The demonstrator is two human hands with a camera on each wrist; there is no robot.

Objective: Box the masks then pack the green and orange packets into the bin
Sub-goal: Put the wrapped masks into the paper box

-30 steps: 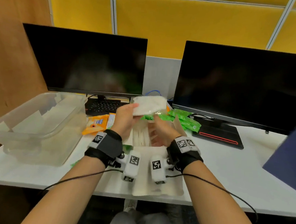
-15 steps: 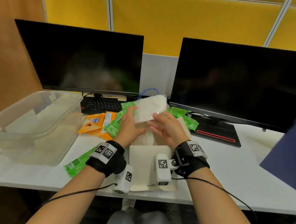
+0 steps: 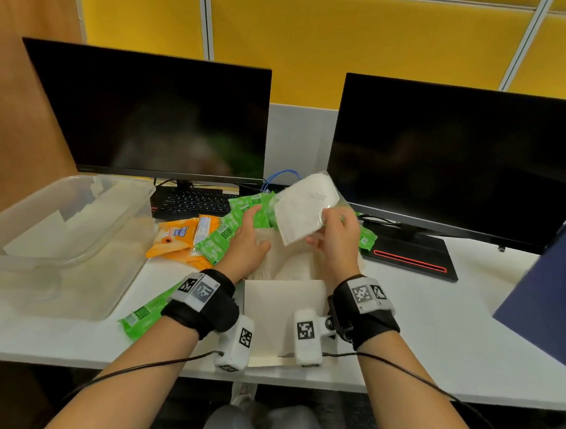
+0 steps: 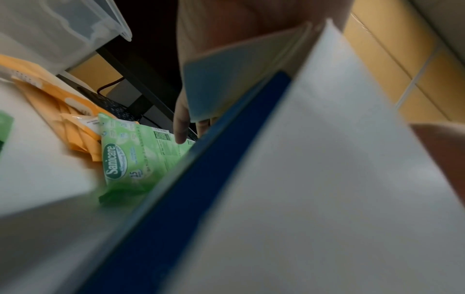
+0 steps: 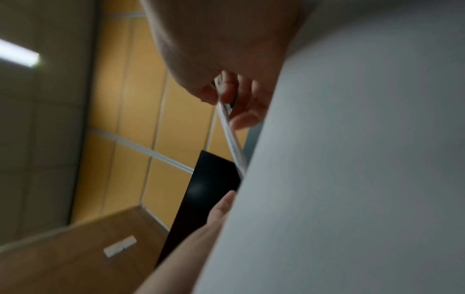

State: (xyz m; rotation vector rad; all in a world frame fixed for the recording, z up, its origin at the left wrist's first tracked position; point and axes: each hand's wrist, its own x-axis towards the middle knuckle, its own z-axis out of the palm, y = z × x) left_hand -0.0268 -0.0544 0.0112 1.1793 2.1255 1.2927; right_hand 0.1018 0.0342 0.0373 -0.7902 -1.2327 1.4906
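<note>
Beside box (image 3: 285, 301), green "Sanicare" packet (image 4: 135, 155), right hand (image 3: 335, 241) pinching mask (image 3: 303, 209)

Office cubicle, two dark monitors (image 3: 155, 111) side by side on a white desk (image 3: 434, 332), black keyboard (image 3: 195, 203), yellow partition panels (image 3: 353, 48) behind.

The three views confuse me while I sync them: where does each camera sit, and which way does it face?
Head: on the head, looking down at the desk; both forearms, left hand and right hand holding a wrapped mask.
Left wrist: under the left hand, low beside the box, facing green packets.
Right wrist: under the right hand, facing up; fingers pinch the mask's edge.
Shared: head and left wrist show the green packets.
</note>
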